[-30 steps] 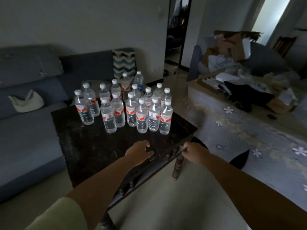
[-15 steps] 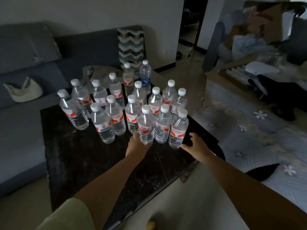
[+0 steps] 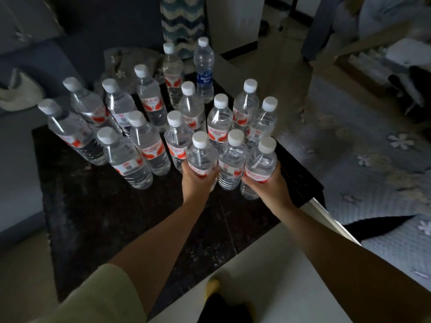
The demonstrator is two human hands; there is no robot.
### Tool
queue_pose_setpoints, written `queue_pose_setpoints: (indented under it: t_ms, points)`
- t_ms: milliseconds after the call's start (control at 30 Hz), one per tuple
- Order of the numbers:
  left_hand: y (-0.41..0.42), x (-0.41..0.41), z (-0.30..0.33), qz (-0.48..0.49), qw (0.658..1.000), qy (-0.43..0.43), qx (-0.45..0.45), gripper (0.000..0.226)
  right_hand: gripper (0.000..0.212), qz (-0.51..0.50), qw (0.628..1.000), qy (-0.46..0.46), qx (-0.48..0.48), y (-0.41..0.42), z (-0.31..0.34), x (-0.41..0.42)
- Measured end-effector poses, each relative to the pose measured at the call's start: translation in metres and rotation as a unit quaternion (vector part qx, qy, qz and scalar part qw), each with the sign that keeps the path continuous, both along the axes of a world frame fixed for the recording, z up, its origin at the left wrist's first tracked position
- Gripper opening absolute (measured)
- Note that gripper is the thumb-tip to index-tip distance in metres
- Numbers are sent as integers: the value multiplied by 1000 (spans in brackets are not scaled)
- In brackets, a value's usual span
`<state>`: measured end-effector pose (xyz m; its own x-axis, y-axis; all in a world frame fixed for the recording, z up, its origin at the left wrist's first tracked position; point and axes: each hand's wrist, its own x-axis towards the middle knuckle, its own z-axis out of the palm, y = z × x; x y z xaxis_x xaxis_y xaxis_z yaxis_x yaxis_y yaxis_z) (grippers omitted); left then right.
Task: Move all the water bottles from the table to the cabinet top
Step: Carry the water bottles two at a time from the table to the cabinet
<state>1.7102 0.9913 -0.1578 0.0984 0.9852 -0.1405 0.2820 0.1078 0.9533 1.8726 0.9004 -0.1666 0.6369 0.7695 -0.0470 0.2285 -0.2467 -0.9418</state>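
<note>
Your left hand (image 3: 198,180) and right hand (image 3: 268,185) each grip one clear, white-capped plastic water bottle; lifting carelessly may topple the touching middle bottle (image 3: 233,159) on the dark desk (image 3: 105,217).

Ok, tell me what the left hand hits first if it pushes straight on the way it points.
The left hand already grips a front-row bottle; pushed on, that bottle would probably meet the bottle behind first, though depth is unclear.

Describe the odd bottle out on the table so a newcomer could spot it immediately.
Start at the dark table crowded with clear water bottles, then look to its far edge, near the zigzag-patterned cushion. There, at the right end of the back pair, stands the blue-labelled bottle. Every other label that shows is red and white.
</note>
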Motion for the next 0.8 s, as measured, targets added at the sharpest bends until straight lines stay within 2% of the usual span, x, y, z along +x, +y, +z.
queue_pose_setpoints:
  t_ms: [200, 333, 433, 600, 700, 800]
  points:
    - [-3, -9, 4, -26, 999, 24, -3, 69, 70, 40, 999, -4, 11, -7, 6, 4]
    - [-25, -23, 12, -42, 999, 26, -22, 65, 62, 54, 998, -24, -28, -24, 11, 2]
    - [-44, -32, 15, -58, 997, 36, -42, 62, 67, 56, 996, -30, -57, -41, 16, 6]
    - [-67, -37, 31, -142, 985, 85, -44, 65, 70, 37, 994, -44, -91, -62, 35, 19]
    - [-78, -25, 49, -201, 975, 81, -49, 64, 73, 19, 995, -33, -94, -77, 48, 28]
    - [-89, -5, 65, -245, 966, 59, -52, 53, 71, -7, 995, -22, -93, -99, 59, 35]
